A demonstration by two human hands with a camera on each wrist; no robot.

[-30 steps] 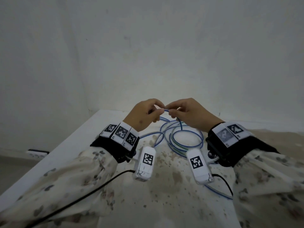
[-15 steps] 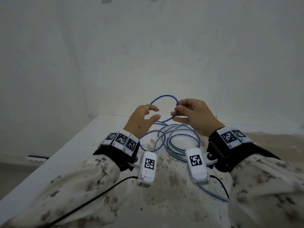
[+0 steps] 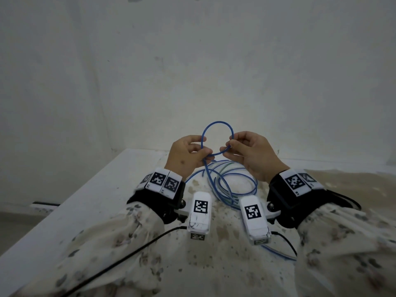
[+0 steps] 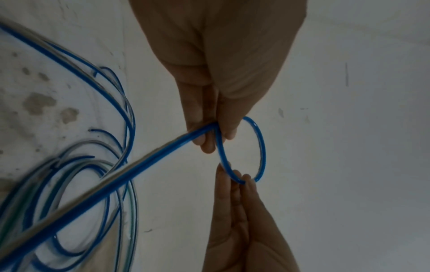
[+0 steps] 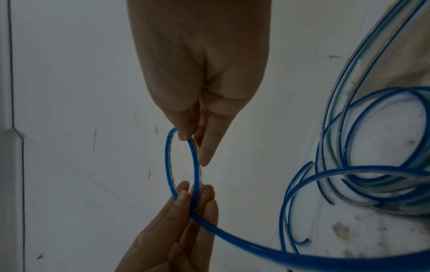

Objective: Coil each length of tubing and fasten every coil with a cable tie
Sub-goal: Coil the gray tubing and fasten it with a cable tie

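A small round loop of blue tubing (image 3: 217,123) stands in the air above the table, held between both hands. My left hand (image 3: 204,145) pinches the loop's left side where the strand crosses and runs down to the pile. My right hand (image 3: 228,144) pinches the right side with thumb and forefinger. In the left wrist view the left fingers (image 4: 209,141) clamp the tubing (image 4: 261,147). In the right wrist view the right fingers (image 5: 186,132) grip the same loop (image 5: 168,165). More blue, greenish and clear tubing (image 3: 233,185) lies in loose rings on the table. I see no cable tie.
The white table (image 3: 107,200) is stained with brown spots and its left edge runs diagonally. A bare wall stands close behind. A black cable (image 3: 128,254) trails from the left wrist camera across my sleeve. Tubing (image 3: 278,254) also passes under my right forearm.
The hands separated from a joint low pinch and rose. The right hand swung a loop of blue tubing upward, and the left hand, briefly open, now pinches the loop's left side.
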